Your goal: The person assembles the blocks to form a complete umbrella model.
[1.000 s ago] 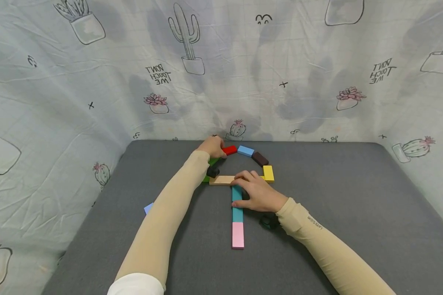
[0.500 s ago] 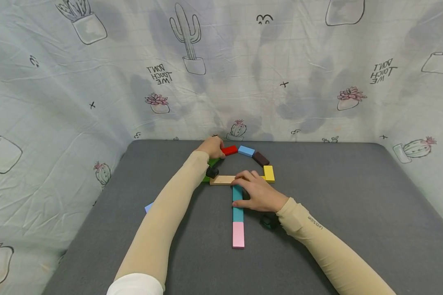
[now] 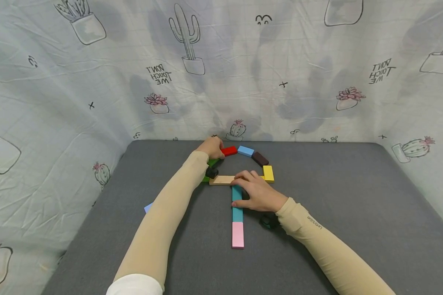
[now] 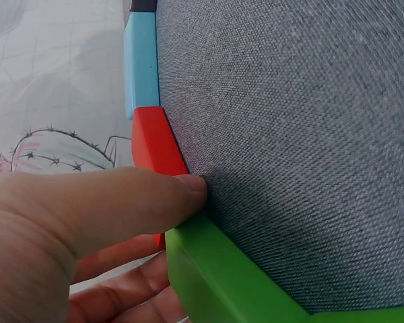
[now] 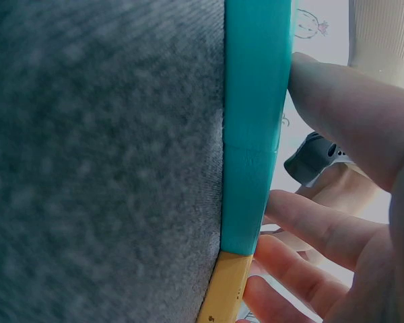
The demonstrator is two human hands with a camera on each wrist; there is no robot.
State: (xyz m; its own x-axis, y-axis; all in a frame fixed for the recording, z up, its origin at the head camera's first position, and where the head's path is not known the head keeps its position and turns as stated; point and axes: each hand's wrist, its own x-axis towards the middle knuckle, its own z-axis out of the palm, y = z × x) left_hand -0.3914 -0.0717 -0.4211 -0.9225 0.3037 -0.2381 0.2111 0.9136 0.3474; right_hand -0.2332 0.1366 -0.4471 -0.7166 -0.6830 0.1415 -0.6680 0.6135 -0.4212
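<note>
Toy blocks lie end to end on the grey cloth, an arch over a straight bar with a stem below. At the arch's upper left my left hand [image 3: 211, 146] pinches the red block [image 4: 155, 138], thumb on its inner side and fingers along the outer, beside the green block [image 4: 229, 269]. My right hand [image 3: 260, 194] rests its fingertips around the stem's top, thumb lower down at the teal blocks [image 3: 238, 215]. It partly covers the wooden block [image 3: 221, 180]. In the right wrist view fingertips touch the edge of the teal blocks, fairly straight.
Light blue [image 3: 245, 151], dark brown [image 3: 260, 159] and yellow [image 3: 268, 174] blocks form the arch's right side. A pink block [image 3: 238, 235] ends the stem. One blue block [image 3: 148, 207] lies apart, half behind the left forearm. A printed curtain [image 3: 229, 82] hangs behind the table.
</note>
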